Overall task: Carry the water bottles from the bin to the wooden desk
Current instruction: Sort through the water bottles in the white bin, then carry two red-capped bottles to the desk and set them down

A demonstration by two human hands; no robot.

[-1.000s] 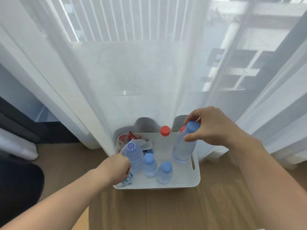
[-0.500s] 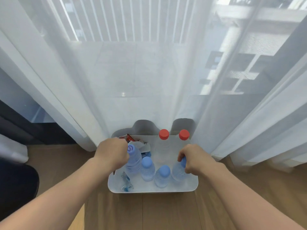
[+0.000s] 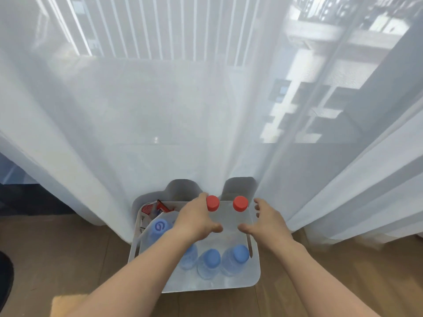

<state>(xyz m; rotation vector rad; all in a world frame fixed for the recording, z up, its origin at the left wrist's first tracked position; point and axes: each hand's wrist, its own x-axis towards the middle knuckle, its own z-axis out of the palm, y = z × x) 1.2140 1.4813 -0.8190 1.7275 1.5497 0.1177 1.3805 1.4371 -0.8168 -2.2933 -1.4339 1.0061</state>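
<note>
Hands [image 3: 196, 221] [image 3: 267, 221] now at upright red-capped bottles [image 3: 212, 203] [image 3: 240, 203]

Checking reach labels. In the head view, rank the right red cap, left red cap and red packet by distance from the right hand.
From the right hand:
1. right red cap, just to its left, at the back of the bin.
2. left red cap, further left, beside the left hand.
3. red packet, in the bin's back-left corner.
</note>
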